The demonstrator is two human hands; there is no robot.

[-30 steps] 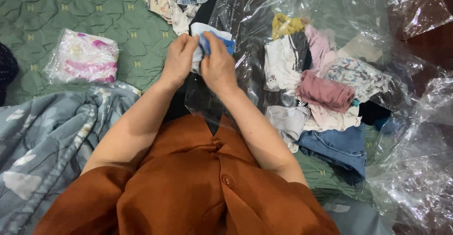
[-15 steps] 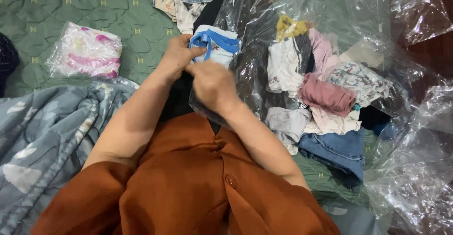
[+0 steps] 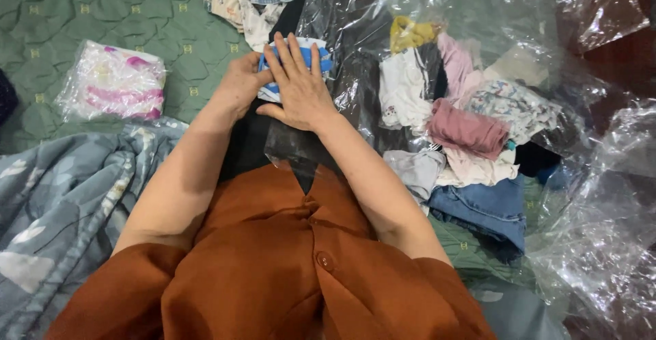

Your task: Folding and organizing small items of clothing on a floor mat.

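- The green quilted bed cover (image 3: 102,12) carries everything; a grey leaf-print blanket (image 3: 61,196) lies at its near left edge.
- A heap of mixed folded clothes (image 3: 465,135) sits at the right among crinkled clear plastic sheets (image 3: 588,230).
- A bagged pink-and-white garment (image 3: 113,84) lies toward the left edge.
- The small white-and-blue folded garment (image 3: 301,56) lies on a clear plastic bag (image 3: 294,145), in front of the person.
- The right hand (image 3: 297,84) presses flat on it, fingers spread; the left hand (image 3: 239,87) grips its left edge.
- It seems to be the folding-flat step; sliding it into the bag calls for keeping the fold tight.
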